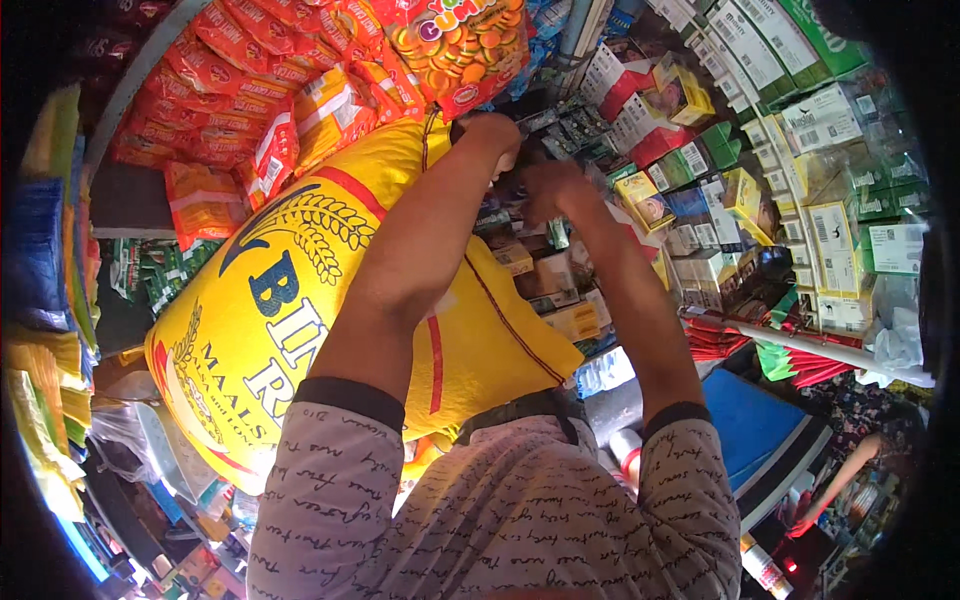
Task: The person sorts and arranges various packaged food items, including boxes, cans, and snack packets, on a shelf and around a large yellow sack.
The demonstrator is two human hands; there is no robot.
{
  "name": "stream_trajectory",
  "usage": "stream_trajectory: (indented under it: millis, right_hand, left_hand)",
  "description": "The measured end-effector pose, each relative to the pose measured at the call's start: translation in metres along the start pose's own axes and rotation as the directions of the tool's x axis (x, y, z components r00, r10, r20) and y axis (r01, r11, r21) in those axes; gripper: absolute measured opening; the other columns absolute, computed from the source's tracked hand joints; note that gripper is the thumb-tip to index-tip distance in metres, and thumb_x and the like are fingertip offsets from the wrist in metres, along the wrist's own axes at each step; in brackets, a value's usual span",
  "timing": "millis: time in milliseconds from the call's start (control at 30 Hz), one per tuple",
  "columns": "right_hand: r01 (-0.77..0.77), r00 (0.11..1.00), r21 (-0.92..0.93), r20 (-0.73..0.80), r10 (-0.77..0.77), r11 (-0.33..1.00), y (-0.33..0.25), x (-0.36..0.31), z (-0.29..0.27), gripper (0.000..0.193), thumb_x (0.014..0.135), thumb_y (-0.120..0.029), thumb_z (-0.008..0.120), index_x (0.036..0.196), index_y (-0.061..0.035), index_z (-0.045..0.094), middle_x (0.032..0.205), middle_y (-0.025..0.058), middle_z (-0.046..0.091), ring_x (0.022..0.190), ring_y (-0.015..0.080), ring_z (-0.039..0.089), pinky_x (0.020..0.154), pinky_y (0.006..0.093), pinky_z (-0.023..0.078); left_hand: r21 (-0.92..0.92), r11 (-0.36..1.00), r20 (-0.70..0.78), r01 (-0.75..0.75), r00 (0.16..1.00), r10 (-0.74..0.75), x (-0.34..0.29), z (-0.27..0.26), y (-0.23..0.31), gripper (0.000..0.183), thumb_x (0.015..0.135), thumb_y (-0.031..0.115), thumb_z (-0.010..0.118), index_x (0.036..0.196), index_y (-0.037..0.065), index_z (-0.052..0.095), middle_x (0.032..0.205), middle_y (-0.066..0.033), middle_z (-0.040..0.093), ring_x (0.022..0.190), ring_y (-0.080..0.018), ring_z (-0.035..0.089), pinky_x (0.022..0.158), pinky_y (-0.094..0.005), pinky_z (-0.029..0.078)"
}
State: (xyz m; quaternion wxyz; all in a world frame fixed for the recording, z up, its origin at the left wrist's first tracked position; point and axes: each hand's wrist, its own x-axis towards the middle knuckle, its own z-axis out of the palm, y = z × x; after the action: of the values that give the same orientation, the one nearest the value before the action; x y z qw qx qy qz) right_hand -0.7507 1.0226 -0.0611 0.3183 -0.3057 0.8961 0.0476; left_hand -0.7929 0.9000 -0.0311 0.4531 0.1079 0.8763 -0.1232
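Both my arms reach forward to the far middle of the view, past a large yellow sack (330, 190) printed with wheat ears. My left hand (490, 140) is bent at the wrist above the sack's far edge, its fingers curled; whatever they hold is hidden. Just to its right, my right hand (552, 188) reaches in toward the left one. It is dark and blurred, and its fingers cannot be made out. Small boxed packs (560, 275) lie below and around the hands. A big red bag of orange, round sweets (465, 50) stands just beyond my left hand.
Red and orange packets (225, 95) crowd the rack at the far left. Boxes in white, green and yellow (835, 240) line the shelves at right. A blue panel (745, 425) lies at lower right, near another person's arm (840, 485). Folded plastic bags (45, 250) hang at left.
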Motion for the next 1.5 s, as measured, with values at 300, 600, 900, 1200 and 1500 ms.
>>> stream_trajectory:
  millis: [300, 600, 900, 1200, 1500]
  right_hand:
    - [-0.135, 0.894, 0.208, -0.396, 0.209, 0.969, -0.015, -0.063, 0.027, 0.068, 0.064, -0.018, 0.081, 0.126, -0.0116, 0.053, 0.121, 0.0146, 0.058, 0.104, 0.0366, 0.063, 0.086, 0.0466, 0.054]
    - [0.095, 0.751, 0.049, -0.659, -0.04, 0.994, -0.022, -0.117, 0.052, 0.063, 0.059, -0.009, 0.077, 0.119, -0.0114, 0.06, 0.118, 0.0126, 0.058, 0.116, 0.0338, 0.055, 0.096, 0.0497, 0.046]
    - [0.623, 0.21, 0.743, -0.457, 0.864, 0.242, 0.022, -0.219, 0.131, 0.041, 0.082, -0.001, 0.07, 0.119, -0.0015, 0.051, 0.108, 0.0081, 0.059, 0.097, 0.0182, 0.059, 0.088, 0.032, 0.049]
    - [0.462, -0.024, 0.706, -0.595, 0.803, 0.537, -0.011, -0.261, 0.135, 0.05, 0.075, 0.0, 0.061, 0.124, -0.0039, 0.054, 0.109, 0.0133, 0.059, 0.1, 0.0272, 0.059, 0.089, 0.0383, 0.048]
    - [-0.497, -0.08, 0.453, -0.873, 0.481, 0.74, 0.036, -0.274, 0.105, 0.056, 0.066, -0.008, 0.067, 0.121, -0.011, 0.059, 0.119, 0.0111, 0.056, 0.116, 0.0335, 0.051, 0.099, 0.0473, 0.037]
  left_hand:
    - [-0.012, 0.994, -0.053, -0.111, 0.992, 0.11, 0.024, 0.004, 0.004, 0.044, 0.08, 0.034, 0.079, 0.115, 0.009, 0.071, 0.121, -0.0103, 0.068, 0.106, -0.0274, 0.066, 0.089, -0.0423, 0.053]
    - [0.036, 0.974, -0.192, -0.223, 0.955, 0.226, 0.045, 0.014, 0.005, 0.071, 0.086, 0.056, 0.063, 0.133, 0.004, 0.058, 0.139, -0.0143, 0.056, 0.124, -0.0322, 0.057, 0.099, -0.0422, 0.048]
    - [0.039, 0.971, -0.177, -0.237, 0.954, 0.241, 0.027, 0.003, 0.024, 0.066, 0.099, 0.056, 0.04, 0.128, 0.001, 0.06, 0.135, -0.0212, 0.057, 0.126, -0.037, 0.053, 0.105, -0.0451, 0.043]
    - [-0.035, 0.948, -0.194, -0.318, 0.932, 0.305, 0.068, 0.013, 0.001, 0.059, 0.099, 0.053, 0.041, 0.12, 0.003, 0.064, 0.124, -0.0248, 0.062, 0.121, -0.0384, 0.056, 0.1, -0.0432, 0.045]
    - [0.021, 0.904, -0.191, -0.426, 0.886, 0.422, 0.079, 0.017, -0.011, 0.052, 0.098, 0.047, 0.048, 0.107, -0.002, 0.067, 0.112, -0.0286, 0.064, 0.109, -0.0396, 0.062, 0.091, -0.0452, 0.048]
